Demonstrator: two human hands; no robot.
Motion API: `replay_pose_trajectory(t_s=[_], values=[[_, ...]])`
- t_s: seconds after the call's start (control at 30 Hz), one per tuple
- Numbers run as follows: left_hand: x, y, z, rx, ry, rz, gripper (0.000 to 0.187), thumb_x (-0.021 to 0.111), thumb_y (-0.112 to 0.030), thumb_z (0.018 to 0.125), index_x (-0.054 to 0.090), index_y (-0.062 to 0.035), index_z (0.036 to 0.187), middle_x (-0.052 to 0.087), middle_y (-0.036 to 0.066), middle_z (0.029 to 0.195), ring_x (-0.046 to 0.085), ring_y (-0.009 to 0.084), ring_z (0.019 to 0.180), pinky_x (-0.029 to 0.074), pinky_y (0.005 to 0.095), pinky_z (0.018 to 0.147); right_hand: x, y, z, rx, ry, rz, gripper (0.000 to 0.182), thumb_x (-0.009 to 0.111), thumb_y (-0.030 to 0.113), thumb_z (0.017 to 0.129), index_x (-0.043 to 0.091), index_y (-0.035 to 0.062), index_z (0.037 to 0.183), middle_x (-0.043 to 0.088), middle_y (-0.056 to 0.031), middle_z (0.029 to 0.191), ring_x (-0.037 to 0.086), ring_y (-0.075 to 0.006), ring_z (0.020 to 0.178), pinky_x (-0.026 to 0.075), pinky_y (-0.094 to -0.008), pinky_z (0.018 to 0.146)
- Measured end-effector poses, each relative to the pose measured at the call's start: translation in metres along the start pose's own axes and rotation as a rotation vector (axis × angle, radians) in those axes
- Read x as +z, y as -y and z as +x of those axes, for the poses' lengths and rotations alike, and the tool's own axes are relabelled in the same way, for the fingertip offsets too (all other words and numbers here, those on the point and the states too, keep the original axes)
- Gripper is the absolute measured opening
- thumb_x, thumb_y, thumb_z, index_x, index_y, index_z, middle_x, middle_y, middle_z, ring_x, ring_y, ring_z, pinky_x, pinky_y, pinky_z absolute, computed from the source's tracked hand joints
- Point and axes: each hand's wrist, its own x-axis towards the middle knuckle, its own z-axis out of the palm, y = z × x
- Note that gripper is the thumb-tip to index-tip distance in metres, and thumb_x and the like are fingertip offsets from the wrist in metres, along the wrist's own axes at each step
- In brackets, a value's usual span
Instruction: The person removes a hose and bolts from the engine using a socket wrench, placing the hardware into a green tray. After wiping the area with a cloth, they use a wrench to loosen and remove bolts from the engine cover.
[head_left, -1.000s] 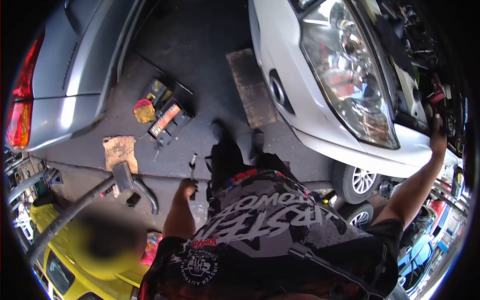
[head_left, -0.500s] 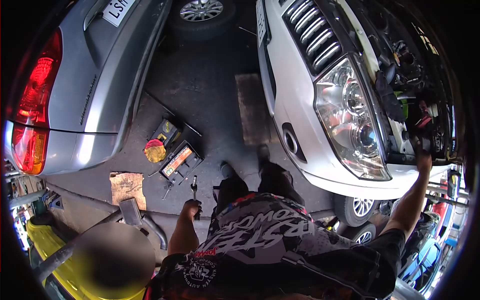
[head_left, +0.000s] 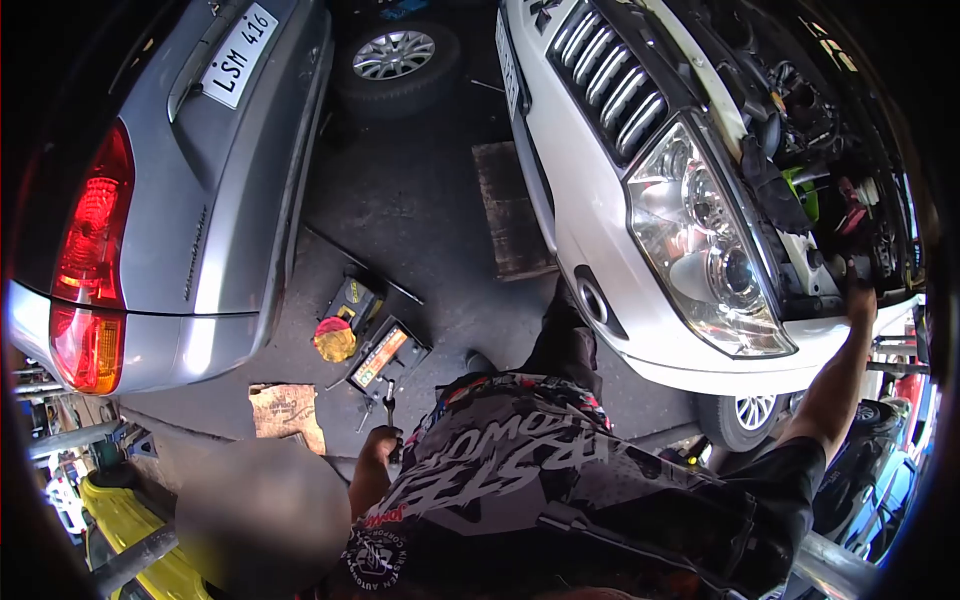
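My left hand (head_left: 380,445) is low beside my body, its fingers closed around a ratchet wrench (head_left: 391,402) whose metal end points away from me. Past the wrench, a car battery (head_left: 388,352) with an orange label sits on the floor. My right arm stretches over the front corner of the white car (head_left: 690,365). At its end, my right hand (head_left: 860,285) is in the engine bay (head_left: 800,110), behind the headlight (head_left: 705,250). Its fingers are mostly hidden among dark parts. Close to it are a dark cloth (head_left: 775,185) and a bright green piece (head_left: 803,195).
A grey car's rear (head_left: 235,230) stands on the left. On the floor lie a black-and-yellow battery (head_left: 355,298), a red-and-yellow bundle (head_left: 334,340), a long bar (head_left: 365,262), cardboard (head_left: 285,415), a board (head_left: 510,215) and a wheel (head_left: 395,60). A blurred round shape (head_left: 265,520) covers the lower left.
The view has shifted, so the floor items and grey car appear lower and farther right. My left hand still holds the ratchet wrench; my right hand stays in the engine bay.
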Motion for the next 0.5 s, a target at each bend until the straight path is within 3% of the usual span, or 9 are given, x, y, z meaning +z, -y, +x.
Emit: replay_pose_trajectory(t_s=[0.03, 0.1, 0.17, 0.27, 0.3, 0.33, 0.4, 0.47, 0.5], values=[[-0.006, -0.007, 0.000, -0.015, 0.003, 0.116, 0.014, 0.061, -0.016, 0.093, 0.069, -0.0052, 0.096, 0.060, 0.007, 0.069, 0.054, 0.0215, 0.051, 0.040, 0.0384, 0.044, 0.000, 0.001, -0.002, -0.037, -0.025, -0.038, 0.066, 0.025, 0.066, 0.100, 0.064, 0.0181, 0.124, 0.066, -0.0304, 0.107, 0.061, -0.0471, 0.108, 0.047, -0.0545, 0.088], [-0.018, 0.007, -0.016, 0.412, 0.012, -0.076, 0.014, 0.060, -0.016, 0.093, 0.069, -0.0056, 0.097, 0.059, 0.008, 0.068, 0.054, 0.0219, 0.050, 0.040, 0.0389, 0.043, 0.002, 0.002, -0.006, -0.103, -0.069, -0.110, 0.064, 0.026, 0.065, 0.101, 0.065, 0.0183, 0.123, 0.066, -0.0304, 0.103, 0.062, -0.0476, 0.105, 0.048, -0.0551, 0.086], [-0.037, -0.042, 0.016, -0.057, -0.040, -0.049, 0.013, 0.060, -0.016, 0.094, 0.068, -0.0060, 0.094, 0.058, 0.008, 0.066, 0.055, 0.0227, 0.050, 0.040, 0.0392, 0.042, 0.005, 0.001, -0.007, -0.126, -0.085, -0.093, 0.062, 0.027, 0.063, 0.102, 0.064, 0.0180, 0.122, 0.067, -0.0302, 0.099, 0.063, -0.0482, 0.101, 0.047, -0.0560, 0.084], [-0.058, -0.112, 0.012, 0.070, 0.114, -0.040, 0.012, 0.060, -0.016, 0.093, 0.066, -0.0062, 0.089, 0.059, 0.009, 0.066, 0.056, 0.0229, 0.051, 0.041, 0.0404, 0.043, 0.011, -0.004, -0.010, 0.033, -0.032, 0.053, 0.059, 0.029, 0.061, 0.102, 0.066, 0.0175, 0.118, 0.066, -0.0305, 0.094, 0.062, -0.0489, 0.097, 0.046, -0.0572, 0.080], [-0.045, -0.146, 0.028, -0.017, -0.069, 0.212, 0.011, 0.060, -0.015, 0.093, 0.064, -0.0060, 0.087, 0.061, 0.010, 0.069, 0.056, 0.0233, 0.052, 0.043, 0.0405, 0.045, 0.012, -0.004, -0.011, 0.040, -0.033, 0.035, 0.059, 0.029, 0.061, 0.102, 0.067, 0.0174, 0.118, 0.066, -0.0307, 0.094, 0.062, -0.0488, 0.097, 0.046, -0.0571, 0.080], [-0.043, -0.178, 0.051, 0.007, -0.040, 0.178, 0.010, 0.060, -0.014, 0.093, 0.064, -0.0061, 0.089, 0.061, 0.010, 0.070, 0.057, 0.0229, 0.053, 0.044, 0.0404, 0.046, 0.009, -0.004, -0.010, 0.045, -0.038, 0.016, 0.059, 0.030, 0.060, 0.103, 0.067, 0.0174, 0.117, 0.066, -0.0308, 0.093, 0.062, -0.0487, 0.097, 0.046, -0.0571, 0.080], [-0.040, -0.238, 0.085, 0.036, 0.021, 0.105, 0.010, 0.059, -0.013, 0.093, 0.066, -0.0062, 0.091, 0.062, 0.010, 0.072, 0.058, 0.0222, 0.056, 0.045, 0.0402, 0.049, -0.008, 0.015, -0.025, 0.219, -0.146, 0.104, 0.072, 0.038, 0.068, 0.097, 0.068, 0.0041, 0.113, 0.066, -0.0324, 0.097, 0.061, -0.0491, 0.104, 0.046, -0.0551, 0.088], [-0.019, -0.314, 0.093, 0.388, -0.087, 0.673, 0.013, 0.059, -0.012, 0.093, 0.068, -0.0041, 0.097, 0.064, 0.011, 0.075, 0.060, 0.0212, 0.061, 0.049, 0.0402, 0.056, -0.011, 0.024, -0.031, 0.266, -0.288, 0.160, 0.075, 0.043, 0.069, 0.094, 0.070, -0.0002, 0.108, 0.066, -0.0326, 0.099, 0.061, -0.0487, 0.106, 0.046, -0.0538, 0.091], [-0.007, -0.352, 0.099, 0.404, -0.027, 0.629, 0.015, 0.059, -0.013, 0.093, 0.069, -0.0027, 0.099, 0.065, 0.011, 0.076, 0.060, 0.0207, 0.062, 0.050, 0.0402, 0.059, -0.014, 0.025, -0.033, 0.278, -0.193, 0.154, 0.072, 0.045, 0.067, 0.095, 0.070, 0.0004, 0.108, 0.066, -0.0322, 0.099, 0.062, -0.0487, 0.105, 0.047, -0.0538, 0.090]])
